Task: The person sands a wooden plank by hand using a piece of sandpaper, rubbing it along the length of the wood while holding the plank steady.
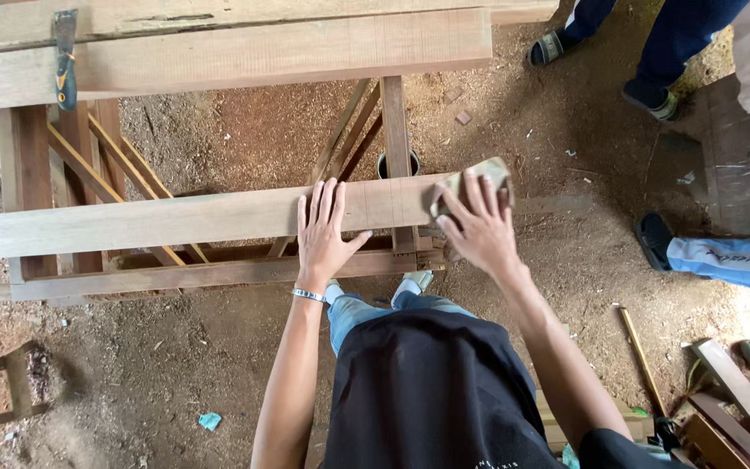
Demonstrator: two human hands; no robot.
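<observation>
A long wooden plank (158,219) lies across a wooden frame in front of me. My left hand (325,233) rests flat on the plank, fingers spread, with a silver bracelet at the wrist. My right hand (476,227) presses a folded piece of sandpaper (472,180) against the plank's right end. The sandpaper is grey-green and partly hidden under my fingers.
A wider board (245,52) lies beyond the plank, with a blue-handled scraper (65,57) on it. Other people's feet in sandals (550,46) and a leg in a striped trouser (731,260) stand at the right. Scrap wood and tools (722,391) lie on the sawdust-covered ground.
</observation>
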